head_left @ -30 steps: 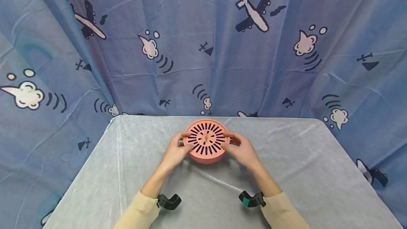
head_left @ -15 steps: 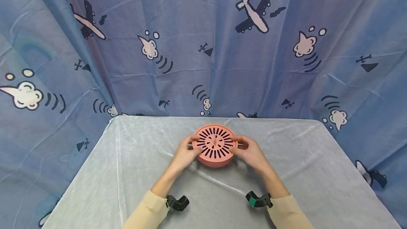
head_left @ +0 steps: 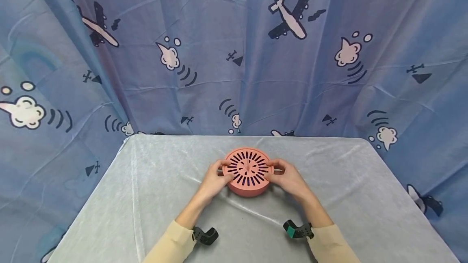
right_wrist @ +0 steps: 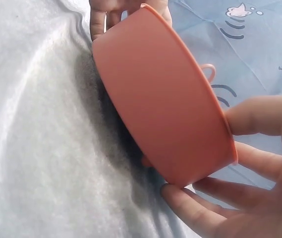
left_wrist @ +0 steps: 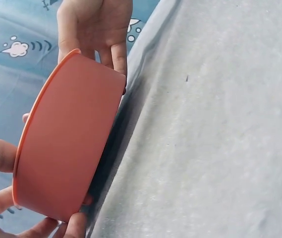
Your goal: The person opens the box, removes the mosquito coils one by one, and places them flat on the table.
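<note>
A round coral-pink mosquito coil holder (head_left: 248,192) is at the middle of the table, its slotted lid facing up. My left hand (head_left: 213,181) grips its left side, thumb on the lid's edge and fingers round the wall. On the opposite side my right hand (head_left: 288,178) holds it the same way. The left wrist view shows the smooth side wall (left_wrist: 71,134), with fingertips reaching the lower edge. A small loop (right_wrist: 209,73) stands up from the lid in the right wrist view. Shadow lies under the base; whether it touches the cloth I cannot tell.
A pale grey velvety cloth (head_left: 175,214) with creases covers the table. Blue curtains (head_left: 204,72) printed with planes and clouds hang behind it and at both sides. Black devices (head_left: 206,236) are strapped at both wrists.
Both hands have moved the coil holder rightward and a little nearer to me. In the last half second it shifted only slightly nearer. The grips look the same.
</note>
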